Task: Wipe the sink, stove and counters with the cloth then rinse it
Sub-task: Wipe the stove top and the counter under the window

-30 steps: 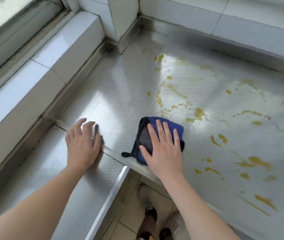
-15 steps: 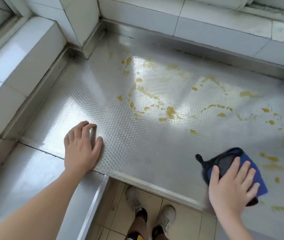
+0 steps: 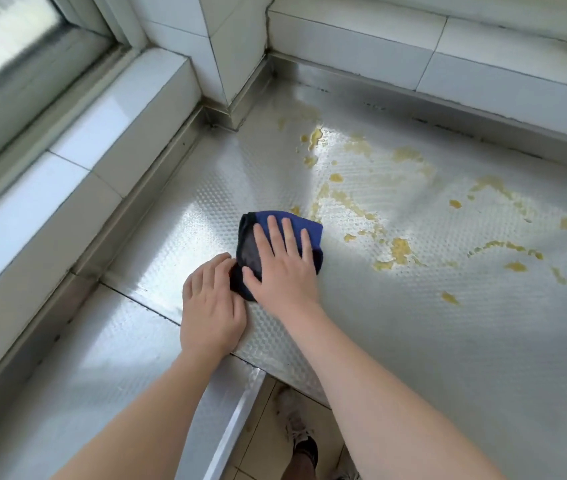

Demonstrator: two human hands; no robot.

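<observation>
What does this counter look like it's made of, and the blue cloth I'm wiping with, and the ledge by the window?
The counter looks like stainless steel with an embossed dimple pattern: grey, shiny, bright glare patches. The blue cloth seems a soft folded fabric, possibly microfibre; its dark side may be mesh, hard to tell. The ledge appears to be glossy white ceramic tile, with visible grout joints.

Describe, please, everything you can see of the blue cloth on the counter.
The cloth is blue with a darker, blackish side, soft fabric, bunched into a wad. It lies on the dimpled steel counter left of the yellow smears. The right hand presses it with flat, spread fingers; the left hand touches its near-left edge.
</observation>
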